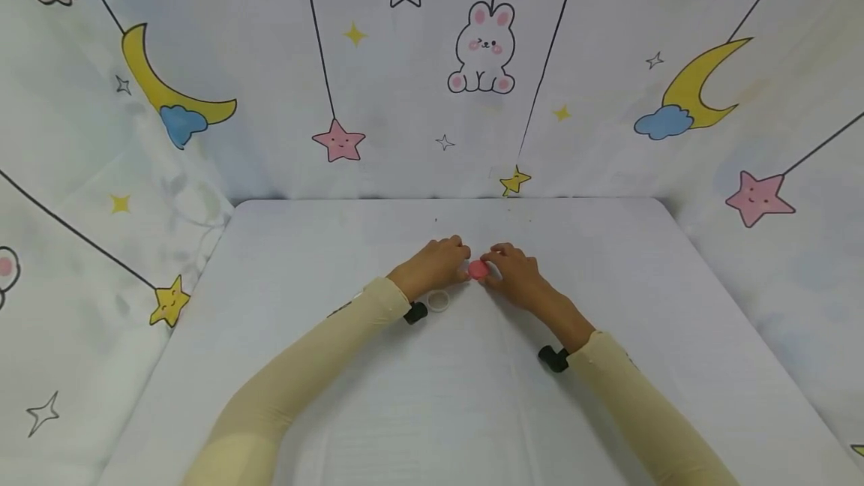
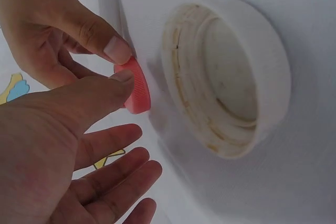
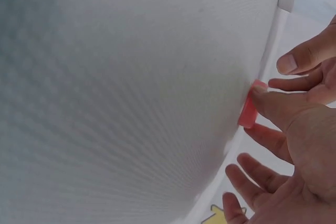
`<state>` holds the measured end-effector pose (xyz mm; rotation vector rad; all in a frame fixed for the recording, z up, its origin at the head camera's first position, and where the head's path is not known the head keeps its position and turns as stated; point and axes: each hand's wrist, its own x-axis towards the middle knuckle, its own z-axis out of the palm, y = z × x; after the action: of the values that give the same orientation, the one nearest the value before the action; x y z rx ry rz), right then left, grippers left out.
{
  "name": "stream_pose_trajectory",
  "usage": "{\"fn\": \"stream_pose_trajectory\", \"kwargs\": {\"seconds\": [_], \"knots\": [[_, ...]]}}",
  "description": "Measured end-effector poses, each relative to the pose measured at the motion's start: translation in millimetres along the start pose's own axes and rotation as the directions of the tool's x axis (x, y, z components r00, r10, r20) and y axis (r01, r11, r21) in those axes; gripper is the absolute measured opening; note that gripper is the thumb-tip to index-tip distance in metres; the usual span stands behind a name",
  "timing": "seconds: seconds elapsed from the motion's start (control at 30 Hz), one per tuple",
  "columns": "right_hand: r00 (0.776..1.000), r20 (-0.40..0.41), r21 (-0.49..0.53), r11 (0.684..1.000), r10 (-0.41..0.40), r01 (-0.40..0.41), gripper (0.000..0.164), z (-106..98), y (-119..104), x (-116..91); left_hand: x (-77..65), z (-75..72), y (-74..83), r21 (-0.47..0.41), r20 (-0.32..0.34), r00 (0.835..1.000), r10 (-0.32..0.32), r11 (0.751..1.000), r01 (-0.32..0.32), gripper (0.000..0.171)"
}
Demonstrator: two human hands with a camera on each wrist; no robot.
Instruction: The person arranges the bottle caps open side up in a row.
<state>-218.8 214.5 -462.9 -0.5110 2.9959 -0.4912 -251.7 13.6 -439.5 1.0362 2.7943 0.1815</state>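
Note:
A small red bottle cap [image 1: 478,270] with a ribbed side stands between the two hands at the table's middle. My right hand [image 1: 518,276] pinches it between thumb and index finger, its other fingers spread, as the right wrist view shows. My left hand [image 1: 435,265] is close on the other side. In the left wrist view its thumb overlaps the red cap [image 2: 137,87], but in the right wrist view a gap shows between them. Below the left hand lies a larger white lid [image 2: 273,72], hollow side showing, with brownish stains inside.
The white table [image 1: 418,411] ends at a back wall cloth [image 1: 405,73] printed with stars, moons and a rabbit. Dark wrist cameras sit under the left wrist [image 1: 415,313] and the right wrist [image 1: 553,358]. A few tiny specks dot the table's far side.

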Motion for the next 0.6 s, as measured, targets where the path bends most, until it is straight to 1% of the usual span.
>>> {"fn": "stream_pose_trajectory", "kwargs": {"seconds": [0.2,0.33,0.43,0.6], "knots": [[1.000,-0.001,-0.004,1.000,0.004,-0.004,0.043,-3.3,-3.4,-2.6,2.4,2.1,2.5,0.020,0.004,1.000,0.014,1.000,-0.014,0.041],[1.000,0.003,-0.019,1.000,0.004,-0.004,0.043,-3.4,-4.5,-2.9,5.8,4.3,4.1,0.038,-0.006,1.000,0.023,0.999,-0.023,0.039],[1.000,-0.005,-0.032,0.999,-0.001,0.001,0.041,-2.1,-4.6,-1.7,7.5,6.2,4.4,0.045,-0.017,1.000,0.024,0.999,-0.023,0.038],[0.999,-0.028,-0.029,0.999,-0.021,0.020,0.036,-3.3,-6.7,-3.0,7.1,6.1,5.6,0.041,-0.009,1.000,0.027,0.999,-0.026,0.037]]}}
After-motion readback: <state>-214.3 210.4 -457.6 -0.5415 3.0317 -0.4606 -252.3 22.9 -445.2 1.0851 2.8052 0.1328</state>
